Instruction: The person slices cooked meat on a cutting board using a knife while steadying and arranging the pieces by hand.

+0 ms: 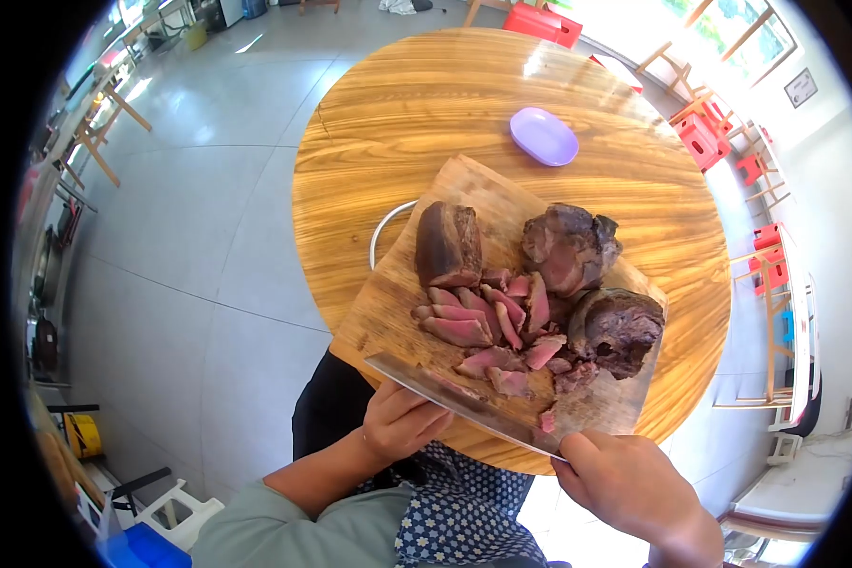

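A knife [473,406] lies slantwise along the near edge of the wooden cutting board [379,317]. My right hand [625,483] is closed round its handle at the right. At the blade's left part, my left hand [402,421] has its fingers curled in; whether they grip the blade or something behind it is hidden. Beyond the blade, pink meat slices [456,329] are heaped mid-board. Around them sit a dark cut block of meat [448,244], a second dark chunk [568,248] at the back and a third chunk [617,331] at the right.
The board rests on a round wooden table [369,123], reaching over its near edge. A purple dish [544,136] stands farther back. A curved metal handle [385,227] shows beside the board. Red stools [699,142] and tables line the right; a white chair [180,511] stands lower left.
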Demonstrator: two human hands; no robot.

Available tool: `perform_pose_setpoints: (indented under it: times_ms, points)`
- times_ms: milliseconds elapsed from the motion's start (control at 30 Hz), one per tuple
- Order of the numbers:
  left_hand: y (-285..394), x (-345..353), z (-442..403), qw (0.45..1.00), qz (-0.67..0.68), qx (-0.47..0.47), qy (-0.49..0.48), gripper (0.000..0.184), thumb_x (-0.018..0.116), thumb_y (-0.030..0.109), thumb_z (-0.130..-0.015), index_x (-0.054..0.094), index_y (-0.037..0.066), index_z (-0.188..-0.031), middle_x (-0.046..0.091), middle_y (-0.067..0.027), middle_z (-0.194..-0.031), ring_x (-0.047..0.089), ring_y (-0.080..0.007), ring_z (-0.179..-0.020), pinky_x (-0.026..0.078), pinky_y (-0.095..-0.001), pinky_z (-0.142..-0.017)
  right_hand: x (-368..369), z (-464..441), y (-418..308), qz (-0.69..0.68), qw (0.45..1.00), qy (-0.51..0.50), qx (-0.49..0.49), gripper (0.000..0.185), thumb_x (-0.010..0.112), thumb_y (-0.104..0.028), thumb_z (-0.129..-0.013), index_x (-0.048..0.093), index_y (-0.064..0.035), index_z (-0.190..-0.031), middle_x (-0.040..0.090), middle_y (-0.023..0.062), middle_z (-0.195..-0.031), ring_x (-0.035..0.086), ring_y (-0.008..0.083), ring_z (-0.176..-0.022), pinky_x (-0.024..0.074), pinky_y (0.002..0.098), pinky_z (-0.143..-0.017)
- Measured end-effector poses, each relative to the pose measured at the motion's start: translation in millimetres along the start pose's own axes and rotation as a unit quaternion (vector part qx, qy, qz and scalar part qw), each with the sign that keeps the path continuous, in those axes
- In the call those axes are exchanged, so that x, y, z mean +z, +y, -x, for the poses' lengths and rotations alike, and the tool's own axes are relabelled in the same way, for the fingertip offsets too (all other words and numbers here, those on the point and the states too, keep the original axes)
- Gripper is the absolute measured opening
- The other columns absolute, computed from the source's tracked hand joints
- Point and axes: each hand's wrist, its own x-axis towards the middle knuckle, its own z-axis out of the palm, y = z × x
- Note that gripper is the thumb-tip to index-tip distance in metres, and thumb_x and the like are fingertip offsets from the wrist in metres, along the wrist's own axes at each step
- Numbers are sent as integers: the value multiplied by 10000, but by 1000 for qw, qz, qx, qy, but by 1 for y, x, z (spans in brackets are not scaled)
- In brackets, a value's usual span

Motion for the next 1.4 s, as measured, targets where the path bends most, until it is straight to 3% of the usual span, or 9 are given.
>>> perform_pose_setpoints:
  times_ms: [300,667,900,967,1033,1100,1167,1333,1400]
  points:
    - [1,-5,-5,999,8,-4,-30,238,826,22,-698,731,13,-916,682,-111,-1013,686,-327,-933,580,-424,-849,-30,5,2,0,991,-127,38,180,631,-187,-936,525,-43,-913,652,156,-775,649,395,-649,526,482,-570]
    - [-1,-4,2,1000,-9,0,-25,234,840,74,-705,731,29,-907,698,-85,-1036,701,-289,-960,589,-413,-852,-27,-24,8,-69,985,-154,37,116,583,-132,-946,512,-40,-945,635,215,-750,647,422,-664,515,517,-592]
    - [-1,-3,4,999,0,-25,-33,195,839,94,-733,743,37,-893,720,-67,-1008,718,-252,-939,591,-382,-858,-18,-48,-1,-99,988,-115,8,117,593,-112,-921,518,-24,-940,623,220,-717,632,444,-648,514,531,-598]
    - [0,0,5,999,-12,-24,-19,188,839,96,-733,746,42,-887,724,-64,-1009,721,-246,-931,590,-382,-861,-24,-61,-1,-34,981,-193,14,183,636,-189,-930,529,-41,-913,652,152,-751,656,396,-657,539,478,-599]
    - [1,0,8,999,-22,-23,-5,181,839,98,-732,748,47,-880,728,-60,-1011,724,-241,-924,589,-381,-865,-26,-58,2,-40,982,-187,9,178,635,-186,-930,530,-44,-912,650,153,-733,657,396,-651,541,478,-600]
    - [-3,-2,11,999,1,14,-42,301,859,125,-709,761,18,-973,706,-145,-1112,713,-301,-985,581,-429,-899,-24,-49,10,-42,983,-181,9,173,634,-183,-929,531,-46,-911,649,154,-716,658,397,-646,543,479,-602]
    - [-5,-2,12,999,12,13,-38,297,860,127,-708,760,22,-968,705,-142,-1107,711,-297,-991,580,-427,-899,-12,-29,24,-52,994,-83,-41,138,583,-150,-984,522,-33,-946,597,149,-627,606,343,-511,491,461,-486]
    - [-1,-1,12,1000,-13,-9,-25,298,864,124,-698,761,25,-960,706,-137,-1100,708,-285,-998,577,-430,-900,-31,-42,11,-14,980,-196,21,179,634,-193,-934,530,-49,-919,652,160,-710,656,400,-637,536,492,-591]
    - [1,-1,12,999,4,-47,-17,225,828,84,-729,765,60,-944,698,-56,-1076,690,-241,-1002,576,-384,-871,-29,-55,10,-13,978,-207,20,182,634,-197,-935,529,-49,-926,658,163,-733,659,397,-648,535,495,-593]
